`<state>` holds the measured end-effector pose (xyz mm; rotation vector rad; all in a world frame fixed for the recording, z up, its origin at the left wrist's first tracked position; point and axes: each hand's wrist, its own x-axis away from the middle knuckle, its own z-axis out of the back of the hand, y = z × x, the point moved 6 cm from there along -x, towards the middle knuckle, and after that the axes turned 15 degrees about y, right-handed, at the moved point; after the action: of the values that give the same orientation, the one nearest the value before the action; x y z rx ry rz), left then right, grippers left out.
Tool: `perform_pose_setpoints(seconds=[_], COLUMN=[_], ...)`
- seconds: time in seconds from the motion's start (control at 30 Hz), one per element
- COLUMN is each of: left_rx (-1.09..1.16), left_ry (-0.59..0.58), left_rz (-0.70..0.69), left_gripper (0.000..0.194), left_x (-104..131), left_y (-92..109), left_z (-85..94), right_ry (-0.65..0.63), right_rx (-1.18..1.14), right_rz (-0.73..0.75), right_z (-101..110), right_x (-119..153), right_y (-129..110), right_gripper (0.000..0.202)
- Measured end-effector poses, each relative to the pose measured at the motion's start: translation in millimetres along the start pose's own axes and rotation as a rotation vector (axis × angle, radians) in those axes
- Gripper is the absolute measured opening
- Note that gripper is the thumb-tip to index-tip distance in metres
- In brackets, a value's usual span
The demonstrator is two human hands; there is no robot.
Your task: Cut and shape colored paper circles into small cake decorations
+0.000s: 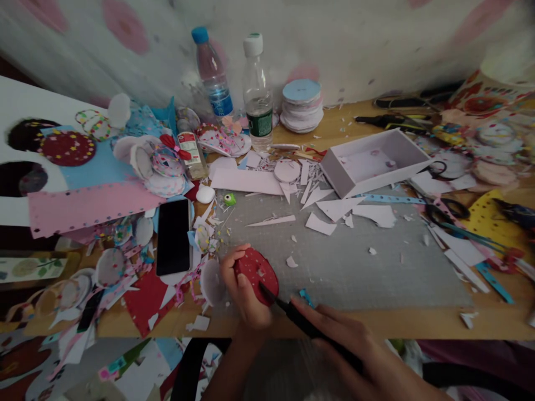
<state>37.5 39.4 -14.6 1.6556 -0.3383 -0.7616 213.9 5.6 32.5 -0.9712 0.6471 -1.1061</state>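
Near the front edge of the grey mat, my left hand (247, 298) grips a round red disc (254, 270) with small pale dots, its thumb across the face. A small pale torn-looking spot shows near the disc's middle. My right hand (346, 340) is wrapped round a slim black pen-shaped tool (307, 323), whose dark tip lies over the lower part of the disc. Whether the tip cuts in or only touches, I cannot tell. Beside my left hand stands a white paper cup-like piece (212, 283). A small blue scrap (306, 297) lies close to my right fingers.
A grey cutting mat (355, 267) bears white paper scraps. Behind it stand two bottles (215, 83), a stack of discs (301, 106) and an open white box (376, 161). A phone (173, 236) lies left among decorated pieces; scissors (447, 211) lie right.
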Motion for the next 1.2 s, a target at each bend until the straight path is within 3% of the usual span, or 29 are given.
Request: perform_pose_setpoints(seconds=[0.37, 0.5, 0.83, 1.0, 1.07, 1.2], left_rx=[-0.054, -0.060, -0.089, 0.123, 0.193, 0.129], left_ry=[-0.009, -0.002, 0.030, 0.049, 0.062, 0.098], left_rz=[-0.090, -0.086, 0.203, 0.352, 0.290, 0.006], left_gripper=[0.035, 0.035, 0.029, 0.024, 0.025, 0.028], left_x=[9.8, 7.4, -13.6, -13.1, -13.2, -12.6], left_y=[2.2, 4.0, -0.3, 7.7, 21.3, 50.2], left_z=[-1.4, -1.4, -4.2, -11.5, -13.7, -14.3], right_ry=[0.029, -0.017, -0.086, -0.018, 0.026, 0.099], right_rx=[-0.013, 0.025, 0.033, 0.023, -0.001, -0.027], right_rz=[0.029, -0.012, 0.053, 0.036, 0.042, 0.096], right_z=[-12.3, -13.0, -6.3, 9.0, 14.2, 18.8], right_x=[10.4, 10.8, -13.1, -4.7, -1.5, 0.8], right_y=[7.2, 13.0, 22.1, 10.6, 1.3, -17.7], right_gripper=[0.054, 0.055, 0.054, 0.051, 0.051, 0.053])
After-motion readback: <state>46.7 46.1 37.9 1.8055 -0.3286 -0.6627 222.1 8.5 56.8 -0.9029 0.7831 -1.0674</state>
